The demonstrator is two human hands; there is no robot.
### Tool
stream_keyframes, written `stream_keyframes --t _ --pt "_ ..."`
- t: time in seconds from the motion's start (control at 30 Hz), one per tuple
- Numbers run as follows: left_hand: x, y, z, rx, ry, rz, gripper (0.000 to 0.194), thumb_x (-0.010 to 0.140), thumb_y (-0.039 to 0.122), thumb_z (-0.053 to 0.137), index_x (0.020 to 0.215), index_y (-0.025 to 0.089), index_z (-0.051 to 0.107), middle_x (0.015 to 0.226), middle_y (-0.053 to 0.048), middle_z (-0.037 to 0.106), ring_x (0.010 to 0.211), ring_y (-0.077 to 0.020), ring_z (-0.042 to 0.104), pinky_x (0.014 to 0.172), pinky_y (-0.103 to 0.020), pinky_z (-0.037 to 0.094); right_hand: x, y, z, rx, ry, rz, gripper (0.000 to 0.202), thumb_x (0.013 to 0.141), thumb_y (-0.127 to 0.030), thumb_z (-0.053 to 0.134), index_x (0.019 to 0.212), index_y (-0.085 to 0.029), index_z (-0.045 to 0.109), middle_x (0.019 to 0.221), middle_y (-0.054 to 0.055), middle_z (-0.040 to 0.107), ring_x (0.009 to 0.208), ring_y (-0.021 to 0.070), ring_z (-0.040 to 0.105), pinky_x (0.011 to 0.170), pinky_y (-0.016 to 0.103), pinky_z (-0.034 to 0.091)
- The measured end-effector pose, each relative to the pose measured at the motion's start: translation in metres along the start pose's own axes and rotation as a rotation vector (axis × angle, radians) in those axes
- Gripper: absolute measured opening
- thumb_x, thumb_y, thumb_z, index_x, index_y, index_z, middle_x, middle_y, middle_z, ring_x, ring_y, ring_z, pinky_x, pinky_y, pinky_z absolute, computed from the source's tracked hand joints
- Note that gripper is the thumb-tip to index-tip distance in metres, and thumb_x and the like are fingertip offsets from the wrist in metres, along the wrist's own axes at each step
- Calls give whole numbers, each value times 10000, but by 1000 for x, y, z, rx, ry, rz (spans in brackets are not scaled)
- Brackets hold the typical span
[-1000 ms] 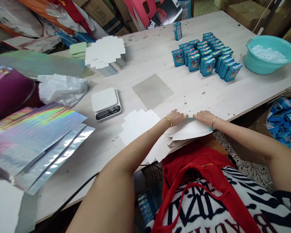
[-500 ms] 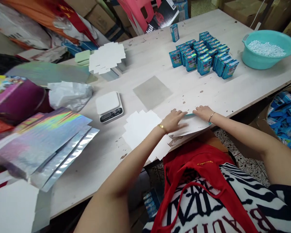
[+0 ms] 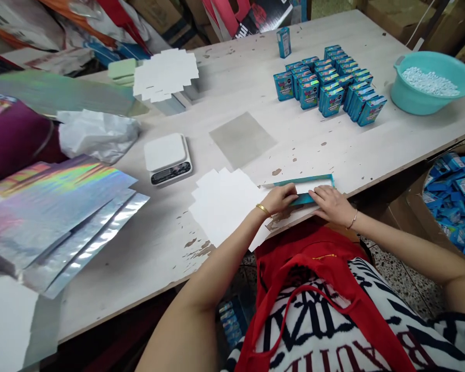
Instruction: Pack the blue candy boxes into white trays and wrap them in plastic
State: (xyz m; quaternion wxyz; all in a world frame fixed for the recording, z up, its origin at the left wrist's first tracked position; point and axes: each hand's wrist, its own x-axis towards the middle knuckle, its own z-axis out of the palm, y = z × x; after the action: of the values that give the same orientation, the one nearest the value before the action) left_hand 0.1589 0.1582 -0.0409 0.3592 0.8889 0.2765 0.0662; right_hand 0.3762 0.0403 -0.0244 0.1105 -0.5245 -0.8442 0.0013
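Fingers curled, the left hand (image 3: 281,198) and right hand (image 3: 332,203) are gripping the near side of a card tray (image 3: 309,187) just beyond them. Turquoise walls (image 3: 312,180) are now standing; earlier, white card was showing. Its opening is facing up, its length running left-to-right.

A long, pale table (image 3: 232,82) fills the middle of the area; its surface finish is chipped, exposing brown patches. Speckled floor tiles (image 3: 399,281) with visible joints lie beyond the near edge. Cardboard cartons (image 3: 395,20) stand past the far right corner; further cartons (image 3: 158,23) stand behind the table. Between them is a pink plastic unit (image 3: 238,10), possibly a chair, partly out of my view. Light is diffuse; shadows are soft.
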Motion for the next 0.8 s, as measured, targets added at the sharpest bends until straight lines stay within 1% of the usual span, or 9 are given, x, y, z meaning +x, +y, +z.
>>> stream_keyframes --t 0.1,0.17,0.23,0.33,0.4,0.5,0.63,0.7,0.8 --pt "-11 1 13 251 92 161 292 941 433 502 907 183 649 1052 -101 645 943 -216 553 847 -361 410 -22 -6 26 -84 -13 36 372 962 -154 433 1307 -75 544 1274 188 594 1200 279 480 1022 427 371" --pt "-20 3 21 417 138 201 320 915 488 545 977 204 678 1187 -128 612 1064 -268 521 919 -422 372 -25 -5 35 -111 -22 71 364 954 -85 385 1260 -91 582 1275 174 596 1192 266 478 1006 409 373" --pt "-25 7 28 518 128 163 299 930 452 535 1017 209 687 1121 -132 630 1026 -271 532 890 -423 371 -21 -5 35 -126 -50 109 344 959 -98 382 1225 -106 601 1241 171 602 1139 270 487 956 403 389" --pt "-25 12 32 550 47 58 287 968 362 476 981 178 697 946 -118 652 889 -238 565 790 -370 384 -11 -7 24 -118 -148 182 303 956 -105 388 1155 -109 615 1064 154 624 978 263 499 845 381 404" --pt "-22 15 31 516 13 -15 286 962 361 490 952 169 702 926 -110 660 857 -225 583 755 -346 386 -6 -9 17 -104 -225 230 267 939 -81 398 1083 -101 622 1004 148 612 930 260 486 801 362 397" --pt "-15 17 24 446 -32 -98 277 936 392 535 946 179 711 930 -94 678 833 -209 606 725 -322 389 0 -10 11 -100 -315 262 223 938 -92 415 1019 -92 623 1026 163 598 940 266 478 772 347 381" --pt "-7 19 14 428 -128 -111 291 918 435 549 917 195 713 919 -77 697 849 -205 626 722 -306 389 3 -8 11 -114 -360 231 232 960 -147 414 1039 -91 625 1047 180 595 966 275 477 754 344 364" --pt "-7 20 13 456 -151 -97 241 899 398 569 925 197 701 936 -76 703 889 -217 631 742 -312 388 3 -8 11 -131 -370 206 254 960 -128 387 1035 -101 628 1050 181 596 984 280 483 761 351 360" --pt "-7 21 13 470 -130 -115 172 852 301 595 947 183 676 950 -83 712 898 -226 635 746 -316 386 5 -9 9 -137 -413 194 269 953 -99 366 1046 -102 618 1067 185 600 1000 278 510 774 352 368"
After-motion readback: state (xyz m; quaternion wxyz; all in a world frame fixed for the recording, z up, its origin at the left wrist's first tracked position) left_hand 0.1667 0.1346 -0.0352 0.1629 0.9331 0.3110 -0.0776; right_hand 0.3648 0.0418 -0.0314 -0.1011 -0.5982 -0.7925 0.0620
